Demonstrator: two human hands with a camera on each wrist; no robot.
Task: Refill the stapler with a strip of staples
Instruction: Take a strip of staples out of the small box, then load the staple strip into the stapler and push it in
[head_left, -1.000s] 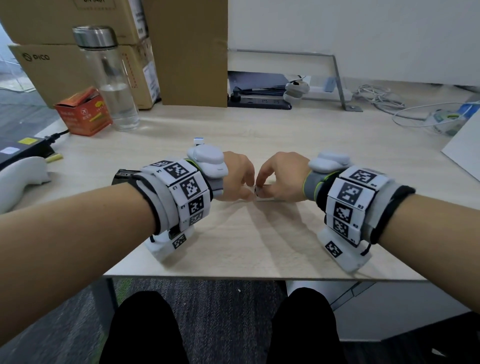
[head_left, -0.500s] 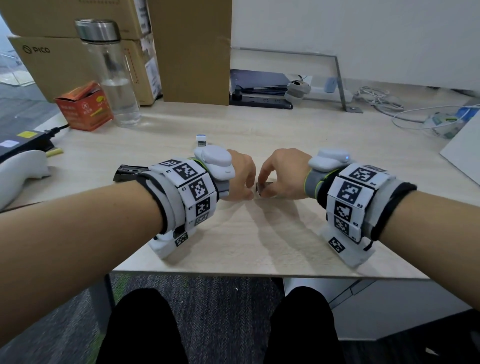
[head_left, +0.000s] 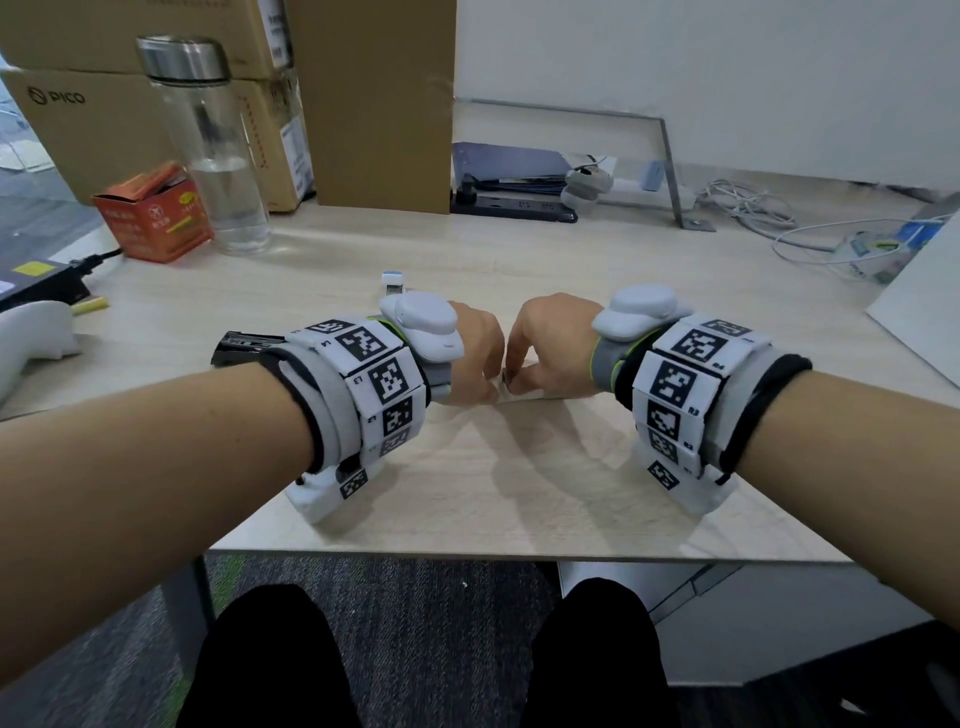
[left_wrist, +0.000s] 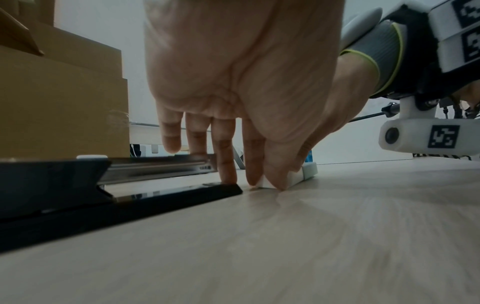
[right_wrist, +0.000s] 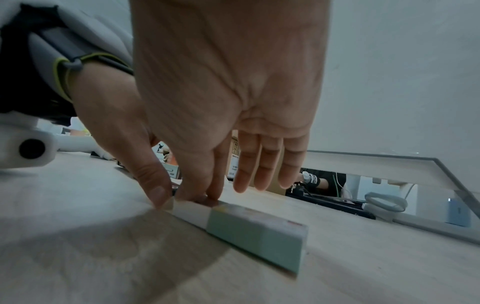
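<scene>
A pale green staple box lies on the table with its white inner tray drawn out toward my left hand. My left hand pinches the tray's end between thumb and forefinger. My right hand pinches a grey staple strip at the tray's top with thumb and forefinger; its other fingers hang free. The black stapler lies open beside my left hand, with its metal magazine bare. In the head view my left wrist hides most of the stapler.
A water bottle, an orange carton and cardboard boxes stand at the back left. A small white and blue object lies beyond my left hand. Cables and a power strip run along the back. The table's front edge is near my wrists.
Both hands stay together at the tray's end, a little farther from the table's front edge. My right forefinger has curled down onto the tray.
</scene>
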